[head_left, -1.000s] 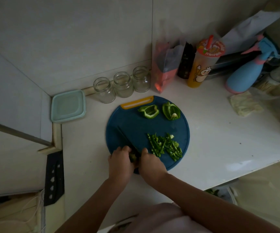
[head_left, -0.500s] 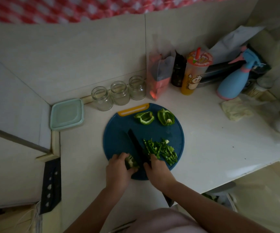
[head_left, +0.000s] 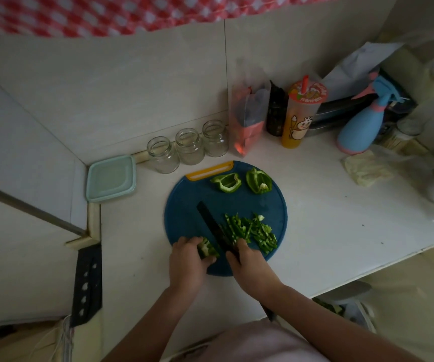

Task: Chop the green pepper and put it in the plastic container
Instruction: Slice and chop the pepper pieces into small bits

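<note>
Peppers in three lots lie on a round blue cutting board (head_left: 184,212) with an orange handle strip at its far edge, set on the white counter (head_left: 328,231). At the board's near edge the left hand (head_left: 187,262) has its grip curled round a small green pepper piece (head_left: 207,248), fingertips on top of it. Just beside it, the right hand (head_left: 252,267) has its grip clenched round a dark knife (head_left: 214,231). The blade runs away from the person toward the back left, tip over bare board. It lies between the held piece and a heap of chopped strips (head_left: 252,231), which spreads over the board's near right part and touches the blade's right side.

Two larger uncut pieces rest at the far side of the board, apart from each other: one open-sided chunk (head_left: 227,182) and one cupped chunk (head_left: 258,181) to its right.

The pale green plastic container (head_left: 110,178) sits in the counter's back left corner, apart from the board, seemingly lidded; no pepper shows in it. Three glass jars (head_left: 189,146) without lids stand in a row between it and a clear bag (head_left: 248,121) by the wall. Farther right stand a dark bottle (head_left: 276,113), an orange printed cup (head_left: 300,116) with a red straw, and a blue spray bottle (head_left: 359,126); a pale cloth (head_left: 367,169) lies near the bottle.
</note>
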`<action>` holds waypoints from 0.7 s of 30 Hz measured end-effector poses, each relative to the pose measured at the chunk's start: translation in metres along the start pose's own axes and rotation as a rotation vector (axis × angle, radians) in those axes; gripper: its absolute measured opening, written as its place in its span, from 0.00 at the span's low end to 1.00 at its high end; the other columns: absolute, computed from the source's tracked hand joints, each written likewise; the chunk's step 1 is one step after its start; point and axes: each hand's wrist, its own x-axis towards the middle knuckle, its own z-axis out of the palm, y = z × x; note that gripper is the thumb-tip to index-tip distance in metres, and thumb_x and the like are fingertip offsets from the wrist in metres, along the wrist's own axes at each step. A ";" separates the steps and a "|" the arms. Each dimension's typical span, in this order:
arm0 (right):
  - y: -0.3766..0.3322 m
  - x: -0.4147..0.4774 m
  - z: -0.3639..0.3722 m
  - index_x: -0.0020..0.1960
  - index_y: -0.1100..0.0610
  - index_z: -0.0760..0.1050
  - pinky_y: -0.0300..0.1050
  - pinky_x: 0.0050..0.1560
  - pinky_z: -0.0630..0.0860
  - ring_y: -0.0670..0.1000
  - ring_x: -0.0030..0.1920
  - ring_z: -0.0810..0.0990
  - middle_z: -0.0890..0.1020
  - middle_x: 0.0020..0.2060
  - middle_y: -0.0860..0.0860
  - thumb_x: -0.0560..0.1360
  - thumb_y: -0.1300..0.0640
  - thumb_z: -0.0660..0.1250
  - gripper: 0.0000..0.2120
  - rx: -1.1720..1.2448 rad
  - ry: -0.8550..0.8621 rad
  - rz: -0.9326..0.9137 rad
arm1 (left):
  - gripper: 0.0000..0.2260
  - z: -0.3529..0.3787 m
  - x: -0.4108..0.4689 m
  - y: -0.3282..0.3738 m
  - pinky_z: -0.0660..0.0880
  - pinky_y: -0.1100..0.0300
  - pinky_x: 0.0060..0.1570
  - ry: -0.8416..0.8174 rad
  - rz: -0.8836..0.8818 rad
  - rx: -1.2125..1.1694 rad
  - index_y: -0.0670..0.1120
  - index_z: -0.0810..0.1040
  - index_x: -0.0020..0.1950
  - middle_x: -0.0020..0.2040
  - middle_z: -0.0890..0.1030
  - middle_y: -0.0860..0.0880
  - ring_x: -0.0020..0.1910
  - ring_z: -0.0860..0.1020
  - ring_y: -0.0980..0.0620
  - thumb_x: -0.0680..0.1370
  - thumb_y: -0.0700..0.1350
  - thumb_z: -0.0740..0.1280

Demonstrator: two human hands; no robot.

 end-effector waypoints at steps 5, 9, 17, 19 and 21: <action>0.003 -0.003 0.003 0.51 0.57 0.64 0.41 0.37 0.64 0.52 0.39 0.74 0.78 0.44 0.58 0.81 0.53 0.56 0.07 -0.003 -0.040 0.018 | 0.24 -0.001 -0.001 0.002 0.72 0.56 0.50 0.014 -0.003 0.022 0.47 0.77 0.62 0.51 0.75 0.47 0.53 0.74 0.48 0.68 0.48 0.76; 0.005 -0.003 0.005 0.50 0.57 0.64 0.41 0.38 0.65 0.57 0.45 0.78 0.79 0.47 0.59 0.81 0.53 0.56 0.07 -0.013 -0.052 0.023 | 0.22 -0.001 -0.001 0.002 0.73 0.56 0.49 0.013 0.009 0.036 0.48 0.77 0.60 0.49 0.74 0.48 0.53 0.73 0.48 0.68 0.48 0.75; 0.006 -0.001 0.010 0.49 0.56 0.64 0.42 0.38 0.65 0.52 0.38 0.73 0.79 0.44 0.59 0.81 0.53 0.56 0.07 -0.019 -0.053 -0.021 | 0.22 -0.001 0.001 0.001 0.71 0.57 0.48 0.003 0.018 0.068 0.48 0.77 0.60 0.50 0.74 0.47 0.53 0.73 0.48 0.68 0.49 0.75; 0.006 0.001 0.010 0.51 0.58 0.66 0.42 0.37 0.65 0.52 0.38 0.73 0.79 0.43 0.59 0.81 0.54 0.56 0.07 -0.021 -0.045 -0.024 | 0.22 -0.001 0.002 0.002 0.71 0.58 0.48 0.002 0.018 0.078 0.48 0.77 0.60 0.50 0.74 0.47 0.53 0.73 0.48 0.68 0.49 0.75; 0.007 0.002 0.011 0.52 0.59 0.67 0.42 0.37 0.64 0.53 0.38 0.74 0.80 0.44 0.60 0.81 0.54 0.56 0.07 -0.030 -0.036 -0.025 | 0.21 -0.001 0.002 0.003 0.71 0.58 0.49 0.005 0.027 0.092 0.49 0.77 0.60 0.50 0.74 0.47 0.53 0.73 0.48 0.68 0.50 0.75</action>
